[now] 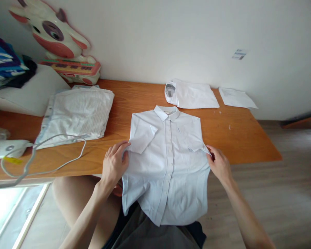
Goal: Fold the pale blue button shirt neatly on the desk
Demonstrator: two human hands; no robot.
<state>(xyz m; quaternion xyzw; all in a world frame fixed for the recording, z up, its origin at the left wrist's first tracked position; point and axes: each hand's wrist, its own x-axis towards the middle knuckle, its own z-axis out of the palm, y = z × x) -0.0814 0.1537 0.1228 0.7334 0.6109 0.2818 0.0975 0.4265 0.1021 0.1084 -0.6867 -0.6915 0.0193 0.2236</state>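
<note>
left hand (114, 165): palm down, fingers spread flat, arm reaching forward
right hand (220, 165): fingers curled, pinching, forearm extended

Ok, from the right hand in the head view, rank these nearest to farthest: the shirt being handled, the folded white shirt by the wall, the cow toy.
From the right hand:
1. Shirt, touching, the hand at its right edge.
2. Folded shirt, beyond the hand, at the table's back.
3. Cow toy, far left, against the wall.
</note>
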